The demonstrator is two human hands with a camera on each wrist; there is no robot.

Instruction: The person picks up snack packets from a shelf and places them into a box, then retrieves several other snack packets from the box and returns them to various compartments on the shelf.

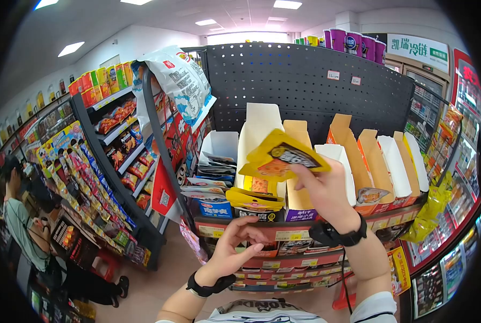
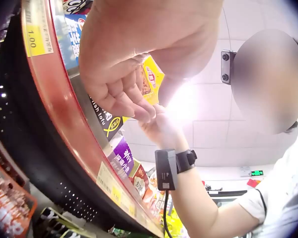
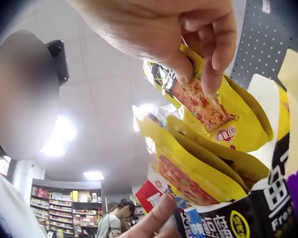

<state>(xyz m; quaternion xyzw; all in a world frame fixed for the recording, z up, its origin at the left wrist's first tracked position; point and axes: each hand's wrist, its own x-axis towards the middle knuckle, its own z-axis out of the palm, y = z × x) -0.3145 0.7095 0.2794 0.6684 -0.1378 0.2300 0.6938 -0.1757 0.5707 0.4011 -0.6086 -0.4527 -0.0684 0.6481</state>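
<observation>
My right hand (image 1: 326,188) pinches a yellow snack packet (image 1: 283,155) between thumb and fingers, above a row of display boxes. In the right wrist view that packet (image 3: 238,121) hangs over several matching yellow packets (image 3: 188,173), which stand in a black fish tofu box (image 3: 221,220). My left hand (image 1: 235,250) is in front of the shelf edge, below that box, with its fingers loosely bent and nothing in them. Its fingertips (image 3: 161,213) show beside the box in the right wrist view.
Left of the fish tofu box stands a blue box (image 1: 215,209) of packets; to its right are a purple box (image 1: 300,215) and several tall open cartons. A perforated dark panel (image 1: 305,81) rises behind. Another person (image 1: 27,231) stands at the far left beside snack racks.
</observation>
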